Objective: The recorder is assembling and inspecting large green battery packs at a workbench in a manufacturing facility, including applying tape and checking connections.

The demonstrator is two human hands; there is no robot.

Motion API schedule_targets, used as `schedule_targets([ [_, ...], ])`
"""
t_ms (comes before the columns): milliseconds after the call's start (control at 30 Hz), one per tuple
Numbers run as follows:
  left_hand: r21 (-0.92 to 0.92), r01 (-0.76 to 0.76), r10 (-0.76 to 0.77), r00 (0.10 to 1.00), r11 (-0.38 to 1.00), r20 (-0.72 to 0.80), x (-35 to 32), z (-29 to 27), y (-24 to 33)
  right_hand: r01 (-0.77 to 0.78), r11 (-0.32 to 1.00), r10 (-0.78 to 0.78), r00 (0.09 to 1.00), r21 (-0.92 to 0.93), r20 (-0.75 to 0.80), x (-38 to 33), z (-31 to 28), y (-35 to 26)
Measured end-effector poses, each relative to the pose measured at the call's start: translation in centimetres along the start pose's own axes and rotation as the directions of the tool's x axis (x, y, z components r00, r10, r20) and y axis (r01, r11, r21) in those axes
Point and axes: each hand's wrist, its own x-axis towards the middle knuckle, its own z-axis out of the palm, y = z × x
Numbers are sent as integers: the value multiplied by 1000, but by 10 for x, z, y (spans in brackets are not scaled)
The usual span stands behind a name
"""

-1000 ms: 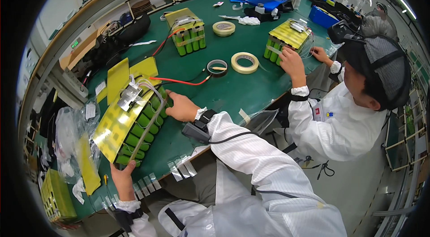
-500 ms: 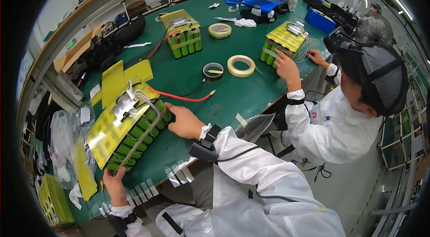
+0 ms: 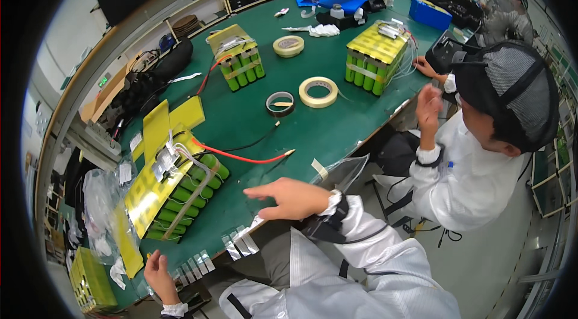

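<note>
A battery pack (image 3: 191,195) of green cells under a yellow board lies at the left of the table. Grey and white wires, a red lead (image 3: 256,160) and a black lead run from it. Over the near table edge, to the pack's right, my right hand (image 3: 292,200) is open and empty, its index finger stretched out. My left hand (image 3: 161,278) is below the pack's near corner, apart from it, fingers loosely bent and nothing visible in them. Strips of clear tape (image 3: 195,266) hang along the table edge between my hands.
Two more battery packs (image 3: 241,66) (image 3: 376,54) stand farther back. Tape rolls (image 3: 318,92) (image 3: 280,104) lie mid-table. Yellow sheets (image 3: 158,129) and a clear plastic bag (image 3: 99,204) are at left. At right sits a co-worker (image 3: 481,156), one hand raised.
Both my hands have let go of the near pack: the right drew back rightward and nearer, the left downward. The co-worker's hand left the far right pack and rose.
</note>
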Motion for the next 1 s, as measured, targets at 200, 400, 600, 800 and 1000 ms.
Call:
schedule_targets([
  [200, 20, 47, -46, 998, 999, -52, -12, -5, -1, -23, 945, 127, 945, 326, -301, -33, -40, 57],
  [400, 252, -41, 81, 985, 967, -151, -34, -18, -4, -126, 932, 298, 799, 339, -522, -17, -41, 57],
  [600, 35, -69, 74, 987, 997, -144, -14, 17, 28, -220, 944, 329, 661, 246, -674, -33, -36, 68],
  [800, -101, 87, -105, 976, 991, -191, -6, -12, 23, -120, 968, 222, 823, 220, -523, -30, -29, 83],
  [1000, 185, -131, 149, 985, 974, -88, 32, -4, 13, -169, 944, 310, 744, 283, -592, -34, -44, 91],
])
